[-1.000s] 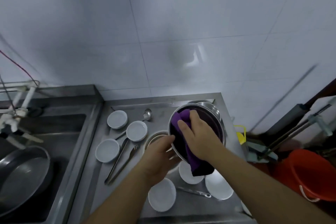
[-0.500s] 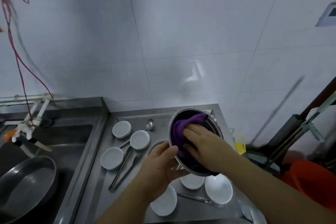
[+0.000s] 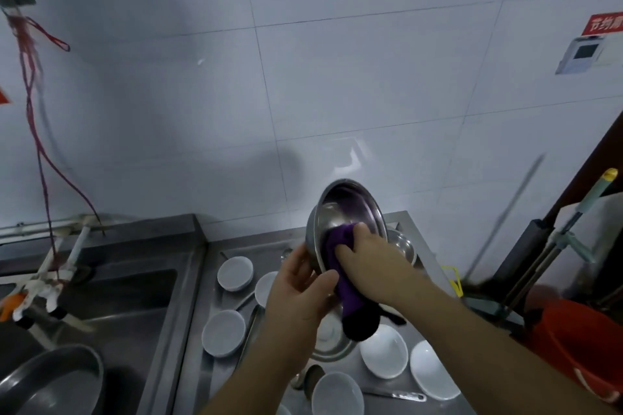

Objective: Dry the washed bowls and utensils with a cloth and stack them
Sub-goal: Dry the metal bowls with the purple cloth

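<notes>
Your left hand grips the near rim of a steel bowl, fingers curled behind it and thumb hooked over the edge, holding it tilted up on its side above the steel counter with its open face turned toward you. Your right hand is inside the bowl, fingers curled over a purple cloth and pressing it against the lower inside wall. The loose end of the cloth hangs down out of the bowl below your right wrist.

Just behind the raised bowl, at the back right of the counter, a second steel bowl sits upright. Small white bowls lie scattered across the counter: some to the left of your hands, others near its front edge. Under your left forearm another steel dish rests on the counter. To the left, a large metal pan sits in the sink. An orange bucket stands at the far right.
</notes>
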Motion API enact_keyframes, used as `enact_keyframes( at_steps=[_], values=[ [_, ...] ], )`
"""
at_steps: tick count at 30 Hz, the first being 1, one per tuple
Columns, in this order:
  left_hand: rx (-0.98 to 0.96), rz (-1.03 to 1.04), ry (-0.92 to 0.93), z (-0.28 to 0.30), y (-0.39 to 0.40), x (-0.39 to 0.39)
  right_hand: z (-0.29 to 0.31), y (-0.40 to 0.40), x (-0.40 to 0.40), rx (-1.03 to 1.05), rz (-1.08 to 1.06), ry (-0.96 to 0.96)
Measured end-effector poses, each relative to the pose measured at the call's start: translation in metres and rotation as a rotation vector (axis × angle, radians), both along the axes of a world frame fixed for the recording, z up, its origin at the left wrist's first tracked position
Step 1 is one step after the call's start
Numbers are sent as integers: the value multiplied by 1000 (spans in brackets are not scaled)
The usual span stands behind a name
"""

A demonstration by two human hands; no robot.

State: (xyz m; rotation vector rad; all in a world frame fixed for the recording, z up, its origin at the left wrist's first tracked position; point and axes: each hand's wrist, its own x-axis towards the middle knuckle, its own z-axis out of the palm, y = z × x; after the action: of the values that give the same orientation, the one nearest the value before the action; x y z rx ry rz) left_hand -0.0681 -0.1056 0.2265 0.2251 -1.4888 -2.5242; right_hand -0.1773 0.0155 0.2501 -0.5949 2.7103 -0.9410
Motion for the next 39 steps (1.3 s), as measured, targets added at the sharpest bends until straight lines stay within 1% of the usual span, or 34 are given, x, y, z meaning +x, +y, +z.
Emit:
enact_keyframes(
  at_steps=[2,3,6,8,11,15,18,19,23,26,27,29,30,33,34,35,37,39],
  values=[
    [29,-27,-3,1,-9,2,8,0,8,-22,69,-65],
    [47,-52,-9,2,-13,3,12,1,13,-74,104,-93],
    [90,-152,-19,8,-23,7,17,0,28,-348,223,-198],
    [111,-208,-14,13,-28,9,21,0,33,-411,289,-175],
    [127,-249,-14,15,-33,10,27,0,32,-344,353,-9],
    [163,-200,-25,14,-32,7,31,-6,19,-212,395,272],
    [169,-141,-47,15,-23,6,32,-6,2,-107,326,503],
    [173,-113,-55,16,-19,5,33,-7,-2,-64,269,530],
    [139,-56,-33,24,-8,2,37,-9,-8,88,35,453],
    [109,-54,-10,27,-3,-1,37,-7,-8,194,-86,323],
    [101,-58,-2,28,-2,-1,39,-4,-6,230,-88,276],
    [93,-71,11,30,-2,-2,45,5,-1,263,-3,203],
    [95,-76,9,32,-2,-3,48,11,2,216,46,155],
    [119,-127,-16,32,-1,-1,54,28,17,-58,243,-42],
    [134,-155,-27,32,0,2,52,31,21,-145,292,-75],
    [150,-177,-38,32,2,4,50,33,24,-223,316,-83],
    [156,-198,-53,32,5,8,45,35,28,-310,327,-28],
    [148,-197,-63,30,7,10,40,34,26,-309,325,83]
  ],
)
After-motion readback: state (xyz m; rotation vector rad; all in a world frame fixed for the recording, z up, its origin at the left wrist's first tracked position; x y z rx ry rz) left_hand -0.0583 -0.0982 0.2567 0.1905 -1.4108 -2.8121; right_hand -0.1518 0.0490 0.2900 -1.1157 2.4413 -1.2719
